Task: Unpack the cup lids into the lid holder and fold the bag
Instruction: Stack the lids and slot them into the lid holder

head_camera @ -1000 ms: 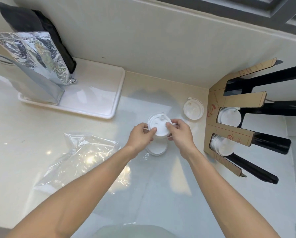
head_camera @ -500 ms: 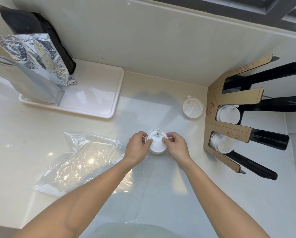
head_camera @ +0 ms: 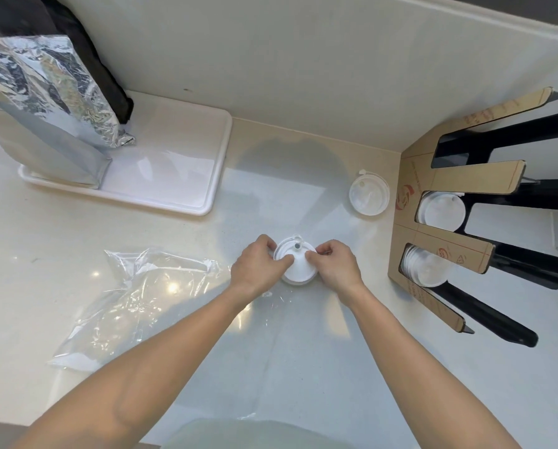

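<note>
Flanking both hands' fingers (head_camera: pixel 310 255) pinching the lid stack (head_camera: pixel 297 265): crumpled bag (head_camera: pixel 135 296) left, loose lid (head_camera: pixel 369 195) beside holder (head_camera: pixel 414 176) right.

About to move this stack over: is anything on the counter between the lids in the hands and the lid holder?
Nothing visible blocks it. The lid stack, held by left hand and right hand, has bare counter toward the lid holder. The single loose lid lies farther back, beside the holder, off the direct path.

A second before, both hands held a white cup lid (head_camera: pixel 296 264) raised above another lid lying on the counter (head_camera: pixel 271 196). The left hand (head_camera: pixel 259 269) and right hand (head_camera: pixel 334 268) then lowered it onto that lid, and their fingers stayed pinched on its rim.
</note>
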